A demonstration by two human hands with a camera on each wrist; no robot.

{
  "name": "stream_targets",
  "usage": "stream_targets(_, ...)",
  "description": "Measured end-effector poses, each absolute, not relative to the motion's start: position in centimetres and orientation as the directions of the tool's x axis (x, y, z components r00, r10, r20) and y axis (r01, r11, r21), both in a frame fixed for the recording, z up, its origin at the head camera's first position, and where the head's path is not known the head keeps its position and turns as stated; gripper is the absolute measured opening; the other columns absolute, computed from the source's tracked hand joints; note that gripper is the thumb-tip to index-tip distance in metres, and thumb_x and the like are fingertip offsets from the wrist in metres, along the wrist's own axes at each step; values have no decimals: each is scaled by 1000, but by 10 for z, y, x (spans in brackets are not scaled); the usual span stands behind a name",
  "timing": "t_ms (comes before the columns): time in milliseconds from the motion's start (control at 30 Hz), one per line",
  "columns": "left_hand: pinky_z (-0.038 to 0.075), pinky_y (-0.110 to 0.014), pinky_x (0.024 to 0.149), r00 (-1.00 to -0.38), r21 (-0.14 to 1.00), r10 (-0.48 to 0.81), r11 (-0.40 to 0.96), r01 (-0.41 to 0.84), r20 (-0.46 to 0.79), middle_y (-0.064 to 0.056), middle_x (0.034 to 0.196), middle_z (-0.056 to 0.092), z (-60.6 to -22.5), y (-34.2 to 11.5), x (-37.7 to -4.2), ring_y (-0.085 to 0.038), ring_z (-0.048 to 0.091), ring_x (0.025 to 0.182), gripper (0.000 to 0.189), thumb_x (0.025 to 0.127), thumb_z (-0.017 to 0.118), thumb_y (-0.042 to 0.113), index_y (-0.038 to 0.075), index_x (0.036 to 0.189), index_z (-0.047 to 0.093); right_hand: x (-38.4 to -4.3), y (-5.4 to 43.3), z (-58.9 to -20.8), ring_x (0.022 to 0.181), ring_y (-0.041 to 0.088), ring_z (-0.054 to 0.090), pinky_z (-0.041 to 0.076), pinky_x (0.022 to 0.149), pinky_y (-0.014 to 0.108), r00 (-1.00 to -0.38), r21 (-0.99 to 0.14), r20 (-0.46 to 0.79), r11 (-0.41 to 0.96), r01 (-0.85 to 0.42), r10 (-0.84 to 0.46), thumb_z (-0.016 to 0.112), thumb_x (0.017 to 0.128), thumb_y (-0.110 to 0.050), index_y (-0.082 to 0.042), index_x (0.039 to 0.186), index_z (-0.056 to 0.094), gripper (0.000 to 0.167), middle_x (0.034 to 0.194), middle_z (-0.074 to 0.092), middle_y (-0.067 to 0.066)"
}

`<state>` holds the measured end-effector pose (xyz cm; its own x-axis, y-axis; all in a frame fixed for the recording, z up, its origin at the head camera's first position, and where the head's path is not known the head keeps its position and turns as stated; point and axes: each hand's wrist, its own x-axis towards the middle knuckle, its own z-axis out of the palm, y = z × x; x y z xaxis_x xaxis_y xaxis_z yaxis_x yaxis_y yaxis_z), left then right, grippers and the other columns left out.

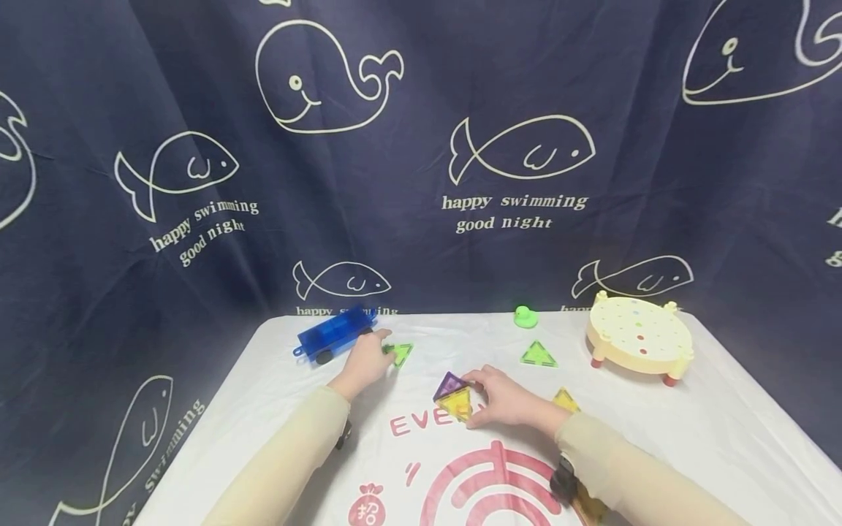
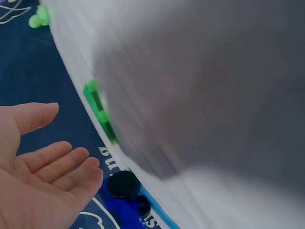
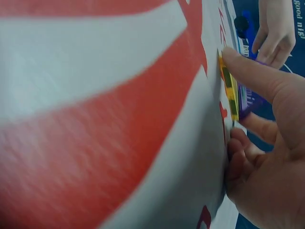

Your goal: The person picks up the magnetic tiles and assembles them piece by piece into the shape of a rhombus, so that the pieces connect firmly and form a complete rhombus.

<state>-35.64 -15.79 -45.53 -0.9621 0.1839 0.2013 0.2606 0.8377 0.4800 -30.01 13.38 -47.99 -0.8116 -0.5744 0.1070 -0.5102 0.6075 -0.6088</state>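
Observation:
At a yellow triangular magnetic tile (image 1: 455,402), my right hand (image 1: 506,398) has thumb and fingers curled, pinching its edges in the right wrist view. A purple triangular tile (image 1: 449,383) adjoins the yellow one along its far edge, the index fingertip close to it. My left hand (image 1: 368,358) reaches over the table beside a green triangular tile (image 1: 403,354), part of which it hides in the head view. From the left wrist, its fingers (image 2: 71,167) look loosely bent with nothing between them and the thumb. Behind that hand stands a blue wheeled toy car base (image 1: 335,332).
Further right lie another green triangular tile (image 1: 539,355) and a yellow tile (image 1: 564,399) partly behind my right forearm. A green toy duck (image 1: 526,317) sits by the back edge. A round cream pegboard on short legs (image 1: 638,329) stands at the back right, before a dark curtain (image 1: 421,241).

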Motion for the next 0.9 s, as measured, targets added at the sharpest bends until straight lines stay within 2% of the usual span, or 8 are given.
stream_targets(100,45,-50,108,-963,426,213,865,264,164,-24,133,63,-457,-157,-358,-38,64,116,48,93,68,9,-7,137,58,-299,130,-483,86,17,50,50,82,38,-844,-601,116,639,-480,-524,93,67,-29,2,129,62,76,95,53,2)
stream_targets(167,43,-49,111,-961,373,241,886,275,135,-24,139,59,-459,-157,-357,-40,56,129,46,96,64,11,-7,138,57,-298,126,-484,86,16,49,50,82,38,-872,-607,111,662,-439,-476,94,66,-29,2,128,62,77,94,53,3)
stream_targets(200,42,-49,112,-958,344,257,895,285,123,-24,140,58,-461,-157,-356,-40,54,130,46,97,63,13,-7,138,57,-298,125,-484,85,16,48,50,82,39,-887,-611,102,675,-412,-450,94,65,-29,3,128,62,77,94,53,3)
stream_targets(367,41,-51,112,-942,240,331,912,333,50,-25,143,55,-468,-156,-351,-41,52,133,47,98,60,17,-5,139,58,-297,120,-483,85,18,49,51,85,42,-933,-627,79,709,-321,-352,96,64,-27,4,127,62,78,96,53,5)
stream_targets(567,40,-53,112,-937,235,348,909,344,23,-25,147,52,-468,-157,-342,-42,50,135,47,98,59,18,-4,140,57,-297,118,-483,90,19,53,52,91,45,-947,-618,60,733,-284,-316,95,65,-28,3,128,61,79,100,55,5)
stream_targets(733,38,-52,113,-923,255,383,891,376,22,-28,146,50,-467,-158,-326,-43,48,136,48,99,59,18,-7,140,56,-295,118,-482,87,19,52,53,86,44,-943,-619,73,727,-297,-324,95,65,-28,5,128,60,79,99,54,6)
stream_targets(900,42,-52,111,-908,252,418,876,411,29,-29,145,51,-468,-157,-306,-43,51,133,50,98,61,19,-7,139,56,-294,118,-482,85,18,50,52,84,42,-948,-625,58,729,-279,-314,95,66,-30,5,129,60,80,97,53,6)
